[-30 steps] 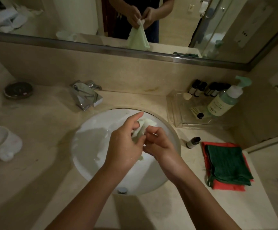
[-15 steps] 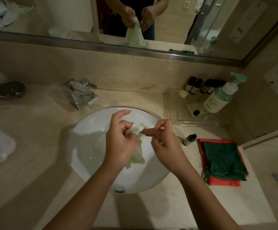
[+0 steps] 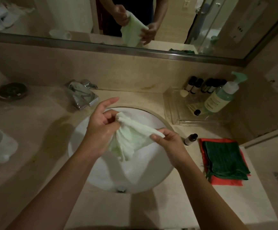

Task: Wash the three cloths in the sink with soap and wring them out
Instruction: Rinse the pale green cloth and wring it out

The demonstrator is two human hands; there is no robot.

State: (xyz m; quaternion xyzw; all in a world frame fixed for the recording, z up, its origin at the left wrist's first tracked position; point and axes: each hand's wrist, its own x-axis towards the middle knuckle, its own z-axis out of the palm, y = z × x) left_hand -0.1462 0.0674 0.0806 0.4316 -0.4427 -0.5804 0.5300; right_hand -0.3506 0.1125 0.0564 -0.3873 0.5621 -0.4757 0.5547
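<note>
Pale green cloth [image 3: 131, 138] held above the sink [image 3: 101, 176] so drips fall into the basin. Left hand [image 3: 101, 128] pinches one top corner, right hand [image 3: 168, 141] pinches the other, spreading the edge. Green cloth [image 3: 224, 160] over red cloth [image 3: 224, 182] wait on the surface [image 3: 35, 130], apparently unwashed.

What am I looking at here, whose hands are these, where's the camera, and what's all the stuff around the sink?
No machine here: a person wears a camera on the head, looking down at their own hands. The left hand and right hand each pinch a pale green cloth, spread between them above the white sink. On the counter to the right lie a dark green cloth on a red cloth, a small bottle and a pump soap bottle. The faucet is behind. The mirror reflects the person.
</note>
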